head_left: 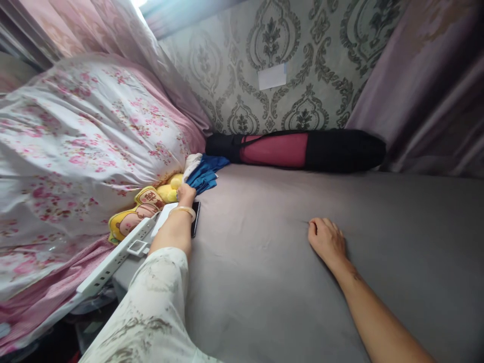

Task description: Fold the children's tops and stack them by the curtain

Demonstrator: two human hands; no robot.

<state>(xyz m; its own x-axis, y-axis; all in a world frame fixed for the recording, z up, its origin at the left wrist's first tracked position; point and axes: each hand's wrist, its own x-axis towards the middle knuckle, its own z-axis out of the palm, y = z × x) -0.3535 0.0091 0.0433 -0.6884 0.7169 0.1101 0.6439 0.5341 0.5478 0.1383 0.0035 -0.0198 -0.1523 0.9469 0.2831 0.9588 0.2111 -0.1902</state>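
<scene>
My left hand (pixel 185 193) reaches far forward, with a pale bangle (pixel 184 212) round the wrist. Its fingers are closed at the near corner of a bunched blue cloth (pixel 206 174), whose folds run in towards them; the fingertips are partly hidden. Left of that hand lies a yellow plush toy (pixel 167 192). Under the wrist, a dark-edged flat device (pixel 195 220) and a white flat item (pixel 163 220) are partly covered by my arm. My right hand (pixel 328 241) rests on the grey sheet (pixel 257 272), fingers curled in, with nothing seen in it.
A white power strip (pixel 117 257) with a white square plug (pixel 138 247) runs along the left edge. Beside it sits a yellow cartoon cushion (pixel 130 222). Floral bedding (pixel 86 136) bulges at left. A long black-and-red bag (pixel 276 150) lies against the patterned wall (pixel 223 65).
</scene>
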